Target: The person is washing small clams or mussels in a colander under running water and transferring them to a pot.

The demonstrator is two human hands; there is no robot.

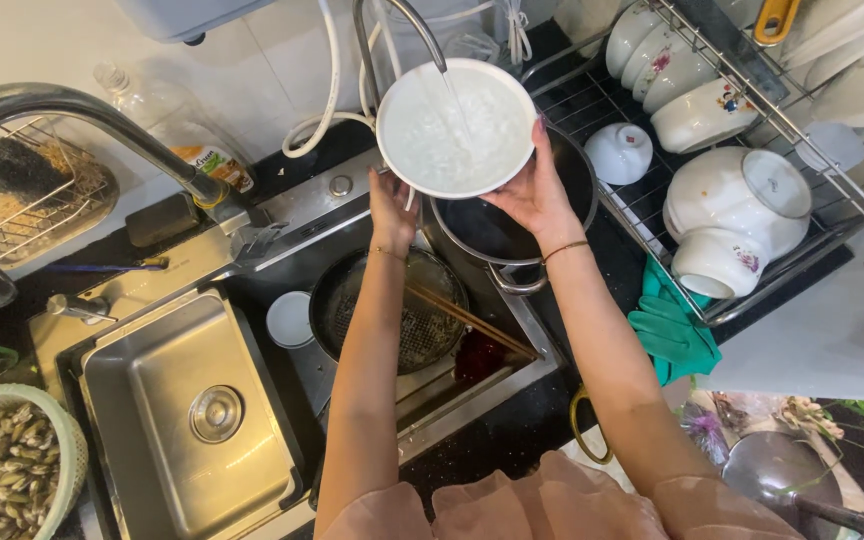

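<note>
Both my hands hold a white bowl [457, 128] of rice and cloudy water under a thin tap [399, 22], whose stream runs into it. My left hand [390, 207] grips the bowl's near-left rim from below. On the near-right rim sits my right hand [533, 193], fingers under the edge. Beneath the bowl stands a dark steel pot [497, 235]. A black frying pan [392, 307] with a mesh strainer and wooden chopsticks [472, 322] lies in the sink [252, 290] below my left forearm.
A dish rack [722, 150] with white bowls and a lidded pot stands at the right. Green rubber gloves [672, 330] hang beside it. A second steel basin [192, 410], a large curved faucet [72, 120], a basket of shells [2, 470] and a ladle [782, 470] lie around.
</note>
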